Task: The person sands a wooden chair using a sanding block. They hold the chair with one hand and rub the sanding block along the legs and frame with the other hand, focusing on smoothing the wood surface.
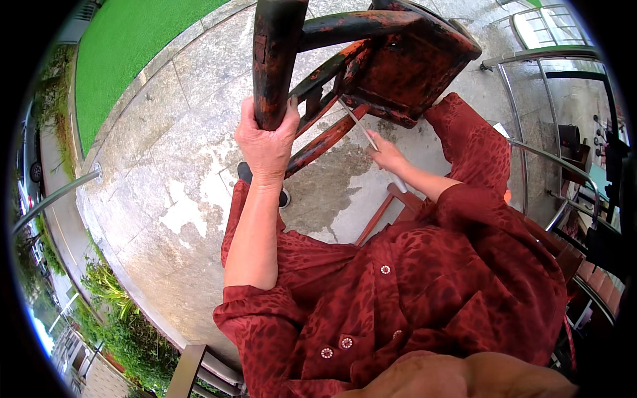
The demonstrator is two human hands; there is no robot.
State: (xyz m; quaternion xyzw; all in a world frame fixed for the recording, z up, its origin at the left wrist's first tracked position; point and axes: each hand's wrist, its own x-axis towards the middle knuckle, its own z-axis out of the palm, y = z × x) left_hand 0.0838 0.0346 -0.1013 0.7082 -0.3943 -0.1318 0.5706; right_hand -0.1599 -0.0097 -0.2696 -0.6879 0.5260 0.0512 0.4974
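Wooden chair (408,69) is in the upper centre to upper R of frame, tipped over w/ its dark, mottled panel turned toward the viewer. L hand (268,142), upper centre, has its fingers clamped round the lower end of the thick post (273,60). R hand (388,158), just R of centre, has its fingers clamped on a thin pale tool (359,125); the tool's tip is at the chair's rails (330,138), though can't tell if it's touching or just in front.

Progress, my read: partway, surface work on the frame. Dark coat is broken w/ red-orange patches on the post, rails & panel; can't tell if the red is bare wood or an undercoat. The rails nearest the tool look reddest, so prob. furthest on. Left, presumably: the post, mostly black w/ red flecks, the upper crossbar (358,28), approx. all dark, & the panel, blotchy dark brown/red. No part in view looks evenly finished. Far side of chair is hidden, so no verdict there.
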